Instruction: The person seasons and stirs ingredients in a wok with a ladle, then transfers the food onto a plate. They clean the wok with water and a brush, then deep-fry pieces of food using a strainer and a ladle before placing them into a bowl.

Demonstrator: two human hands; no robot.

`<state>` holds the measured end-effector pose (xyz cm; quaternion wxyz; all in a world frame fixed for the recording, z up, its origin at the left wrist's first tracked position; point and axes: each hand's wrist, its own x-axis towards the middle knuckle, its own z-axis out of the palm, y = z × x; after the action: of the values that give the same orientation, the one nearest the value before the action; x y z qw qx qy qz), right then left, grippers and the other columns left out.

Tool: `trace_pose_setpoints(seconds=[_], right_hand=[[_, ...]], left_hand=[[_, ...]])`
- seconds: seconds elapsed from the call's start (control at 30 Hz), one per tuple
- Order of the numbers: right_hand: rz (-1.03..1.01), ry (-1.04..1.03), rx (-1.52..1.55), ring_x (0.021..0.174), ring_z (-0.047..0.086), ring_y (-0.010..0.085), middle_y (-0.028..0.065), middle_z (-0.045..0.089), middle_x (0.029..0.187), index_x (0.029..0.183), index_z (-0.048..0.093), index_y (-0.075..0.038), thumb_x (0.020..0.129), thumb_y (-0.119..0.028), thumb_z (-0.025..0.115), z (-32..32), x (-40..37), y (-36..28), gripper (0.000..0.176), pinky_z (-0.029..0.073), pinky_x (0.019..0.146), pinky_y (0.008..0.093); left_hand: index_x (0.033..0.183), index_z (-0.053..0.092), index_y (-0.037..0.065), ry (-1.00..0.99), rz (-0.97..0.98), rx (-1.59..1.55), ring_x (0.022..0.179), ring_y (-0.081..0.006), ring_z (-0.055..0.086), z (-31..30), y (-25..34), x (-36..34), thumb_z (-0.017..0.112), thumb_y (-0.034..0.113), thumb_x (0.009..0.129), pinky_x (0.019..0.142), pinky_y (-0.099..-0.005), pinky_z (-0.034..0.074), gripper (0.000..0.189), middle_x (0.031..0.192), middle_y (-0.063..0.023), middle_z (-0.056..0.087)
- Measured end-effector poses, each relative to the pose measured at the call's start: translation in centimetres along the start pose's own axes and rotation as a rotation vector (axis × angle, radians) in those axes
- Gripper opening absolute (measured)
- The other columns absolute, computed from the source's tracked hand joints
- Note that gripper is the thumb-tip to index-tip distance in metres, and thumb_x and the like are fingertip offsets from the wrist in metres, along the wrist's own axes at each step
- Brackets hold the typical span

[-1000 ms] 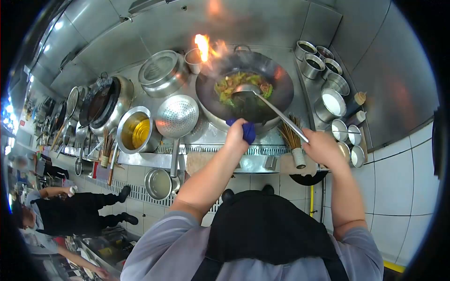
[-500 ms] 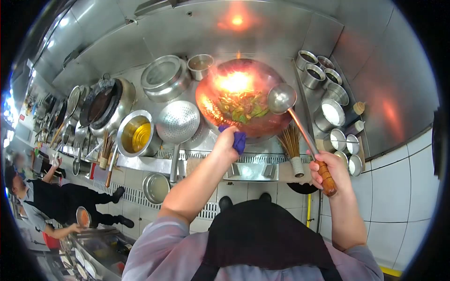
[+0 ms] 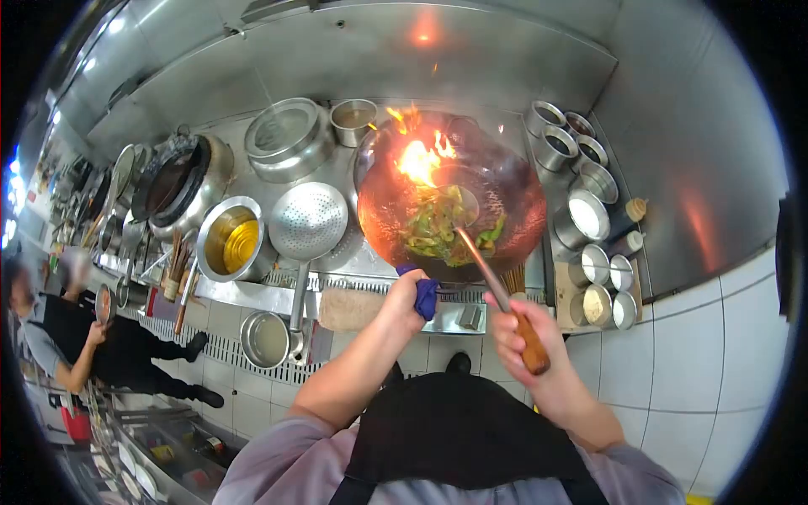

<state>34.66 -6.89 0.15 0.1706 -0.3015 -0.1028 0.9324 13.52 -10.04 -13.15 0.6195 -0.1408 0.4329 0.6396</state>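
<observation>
Ladle (image 3: 483,260) swings in from the wok's (image 3: 523,202) right side, down among the greens (image 3: 431,234)! Right hand's (image 3: 539,341) fingers wrap its wooden handle; left hand's (image 3: 404,305) fingers grip 1 purple cloth (image 3: 427,300) by the near rim. Flames (image 3: 421,162) leap beyond the greens, 1 small pot (image 3: 353,119) behind, left.

Single head-worn view from above the near side of the wok (image 3: 513,202), facing forward and steeply down, wide and rounded at the edges, close enough for the wearer's forearms below the wok, walls beyond.
</observation>
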Motion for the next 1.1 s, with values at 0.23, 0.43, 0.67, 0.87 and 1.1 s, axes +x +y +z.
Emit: trace_pose_setpoints(seconds=[0.23,0.43,0.67,0.87,1.1], right_hand=[[0.147,-0.066,-0.339,0.059,0.055,0.0201,0.0091,0.056,0.078,0.124,0.049,-0.002,0.098,-0.033,0.033,-10.7,-0.2,2.2,0.043,0.051,0.057,0.033],[0.162,0.386,-0.23,0.079,0.06,0.0256,0.0127,0.059,0.083,0.109,0.054,0.0,0.094,-0.025,0.047,-32.7,12.0,9.6,0.029,0.051,0.073,0.036],[-0.264,0.455,-0.464,0.078,0.062,0.026,0.014,0.061,0.087,0.104,0.054,-0.001,0.092,-0.022,0.05,-35.3,18.9,13.9,0.024,0.052,0.072,0.035],[-0.271,0.354,-0.605,0.082,0.063,0.0256,0.015,0.062,0.093,0.106,0.054,-0.001,0.092,-0.028,0.048,-25.8,16.2,9.9,0.031,0.052,0.075,0.0332],[0.078,0.205,-0.415,0.066,0.061,0.0266,0.0161,0.063,0.082,0.105,0.054,0.002,0.091,-0.016,0.05,-19.0,8.8,6.8,0.023,0.054,0.064,0.038]], left_hand=[[0.071,0.05,0.005,0.055,-0.002,0.02,0.048,-0.0212,0.048,-0.9,-0.7,0.5,0.054,0.012,0.072,0.043,-0.0313,0.039,0.008,0.063,-0.0082,0.053],[0.075,0.05,0.004,0.025,-0.051,0.064,0.05,-0.0192,0.048,-1.4,0.3,1.2,0.052,0.013,0.073,0.045,-0.0306,0.039,0.009,0.067,-0.0077,0.053],[0.086,0.052,-0.001,0.036,-0.081,0.162,0.056,-0.0201,0.05,-1.0,1.7,1.1,0.053,0.015,0.076,0.05,-0.0317,0.042,0.019,0.075,-0.01,0.056],[0.087,0.056,0.003,0.048,-0.079,0.209,0.058,-0.0214,0.054,-2.9,1.7,2.0,0.054,0.017,0.078,0.054,-0.0336,0.046,0.017,0.076,-0.01,0.058],[0.09,0.056,0.009,0.003,-0.168,0.27,0.064,-0.0202,0.061,-1.9,2.1,0.7,0.067,0.025,0.077,0.061,-0.0375,0.053,0.024,0.076,-0.0043,0.059]])
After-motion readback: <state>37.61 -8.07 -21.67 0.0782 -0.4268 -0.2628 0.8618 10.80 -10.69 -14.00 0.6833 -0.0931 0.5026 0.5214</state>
